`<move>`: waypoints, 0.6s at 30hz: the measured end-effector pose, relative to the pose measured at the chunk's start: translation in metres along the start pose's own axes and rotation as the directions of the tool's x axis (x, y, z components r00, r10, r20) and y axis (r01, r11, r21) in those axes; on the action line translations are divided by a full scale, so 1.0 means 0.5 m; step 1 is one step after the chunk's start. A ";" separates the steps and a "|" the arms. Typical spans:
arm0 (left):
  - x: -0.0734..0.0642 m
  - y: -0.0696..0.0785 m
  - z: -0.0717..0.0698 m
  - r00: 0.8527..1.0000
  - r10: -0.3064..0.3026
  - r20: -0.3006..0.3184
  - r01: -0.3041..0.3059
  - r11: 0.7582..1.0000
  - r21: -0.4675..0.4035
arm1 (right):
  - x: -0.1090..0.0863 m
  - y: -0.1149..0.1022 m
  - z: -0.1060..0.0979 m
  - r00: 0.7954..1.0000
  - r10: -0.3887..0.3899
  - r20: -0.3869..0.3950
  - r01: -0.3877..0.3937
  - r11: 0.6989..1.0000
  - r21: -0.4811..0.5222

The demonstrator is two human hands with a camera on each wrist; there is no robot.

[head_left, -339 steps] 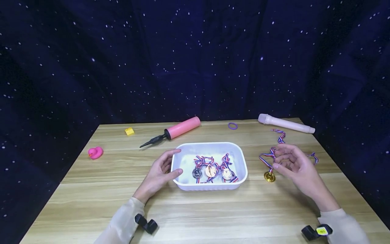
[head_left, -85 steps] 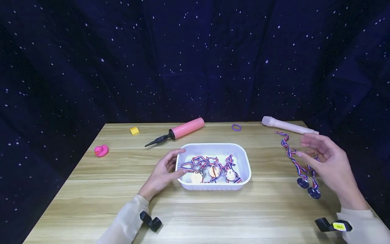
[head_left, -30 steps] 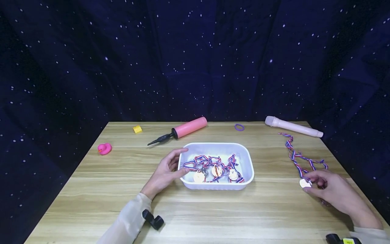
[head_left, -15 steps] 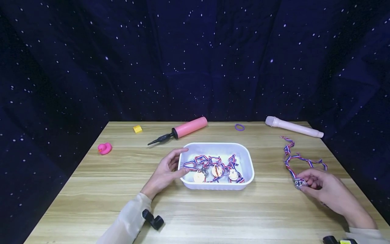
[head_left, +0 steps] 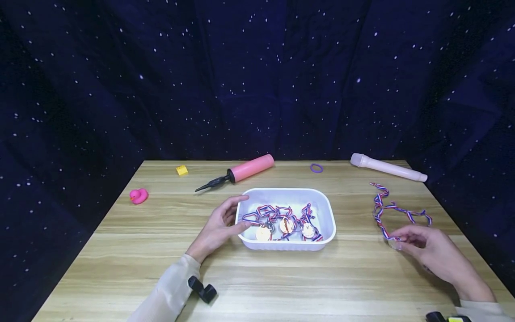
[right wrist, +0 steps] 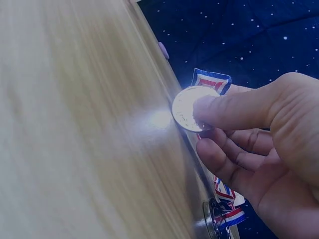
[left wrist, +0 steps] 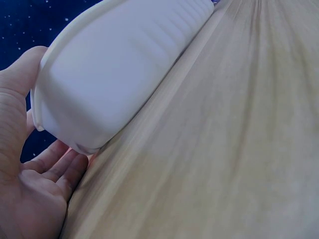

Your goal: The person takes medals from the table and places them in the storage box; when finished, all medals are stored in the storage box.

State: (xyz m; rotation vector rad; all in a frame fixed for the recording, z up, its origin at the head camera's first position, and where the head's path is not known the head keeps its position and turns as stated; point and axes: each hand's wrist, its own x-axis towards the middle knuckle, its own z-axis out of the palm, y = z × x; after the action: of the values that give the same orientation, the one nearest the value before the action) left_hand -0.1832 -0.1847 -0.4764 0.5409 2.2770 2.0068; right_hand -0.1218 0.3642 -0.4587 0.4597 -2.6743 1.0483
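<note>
Right hand pinches round silvery metal medal on red-white-blue striped ribbon, thumb against fingers, right of white rectangular plastic tray. Left hand, thumb and fingers partway apart, grips tray's left end.

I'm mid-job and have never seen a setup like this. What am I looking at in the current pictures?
There's no machine: a person works with two bare hands. The wide picture comes from a camera on the head, looking forward and down; the two close ones come from cameras on the wrists, each facing its own hand's work.

On the wooden table stands a white tub with several ribboned medals inside. Around it lie a pink duck, a yellow block, a pink pump, a purple ring and a pale microphone-shaped object.

The left hand holds the tub's left end. The right hand pinches a medal, and striped ribbons trail across the table beyond it. Another medal shows near that hand in the right wrist view.
</note>
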 end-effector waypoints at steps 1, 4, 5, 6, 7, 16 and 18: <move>0.000 0.000 0.000 1.000 0.000 0.000 0.000 1.000 0.000 | 0.001 -0.001 0.000 1.000 0.006 -0.002 -0.006 1.000 -0.007; 0.000 0.000 -0.002 1.000 -0.002 -0.003 0.002 1.000 0.001 | 0.005 -0.005 0.001 1.000 0.014 -0.028 -0.015 0.999 -0.037; -0.001 0.000 -0.002 1.000 -0.002 -0.005 0.002 1.000 0.001 | 0.006 -0.006 0.002 0.999 0.015 -0.042 -0.016 0.999 -0.038; 0.000 0.000 -0.003 1.000 -0.002 -0.008 0.002 1.000 0.002 | 0.008 -0.007 0.002 0.998 0.015 -0.056 -0.017 0.999 -0.034; 0.000 0.000 -0.003 1.000 -0.001 -0.010 0.001 1.000 0.002 | 0.009 -0.008 0.002 0.997 0.016 -0.069 -0.018 0.999 -0.029; 0.000 -0.004 -0.002 1.000 -0.001 -0.009 0.001 1.000 -0.001 | 0.020 -0.031 -0.005 0.988 0.093 -0.121 -0.091 0.996 0.025; 0.000 -0.005 -0.002 1.000 -0.002 -0.010 0.002 1.000 -0.001 | 0.026 -0.036 -0.007 0.985 0.091 -0.148 -0.084 0.995 0.052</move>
State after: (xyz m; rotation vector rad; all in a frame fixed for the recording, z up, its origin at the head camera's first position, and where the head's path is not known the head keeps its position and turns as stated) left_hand -0.1840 -0.1859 -0.4787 0.5299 2.2807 2.0140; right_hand -0.1270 0.3516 -0.4407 0.2626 -2.5626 1.1234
